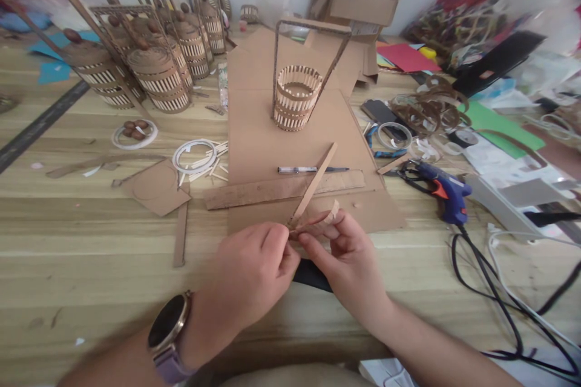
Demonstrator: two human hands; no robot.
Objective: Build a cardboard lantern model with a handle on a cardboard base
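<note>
A narrow cardboard strip [315,184] slants up from between my fingers. My left hand [256,263], with a watch on the wrist, is closed around the strip's lower end. My right hand [347,254] pinches the same piece, and a thin peeled part curls above its fingers. Just beyond lie a wider cardboard strip [254,191] and a pen [297,170] on a large cardboard sheet [254,133]. Farther back on the sheet stands a small round basket [297,100] with a tall square handle.
Several lidded lantern-like baskets [158,75] stand at the back left. Matchsticks and a tape roll [194,156] lie left of the sheet. On the right are a blue glue gun [447,190], its black cable [488,290], a phone and coiled strips. A cardboard box [358,6] stands behind.
</note>
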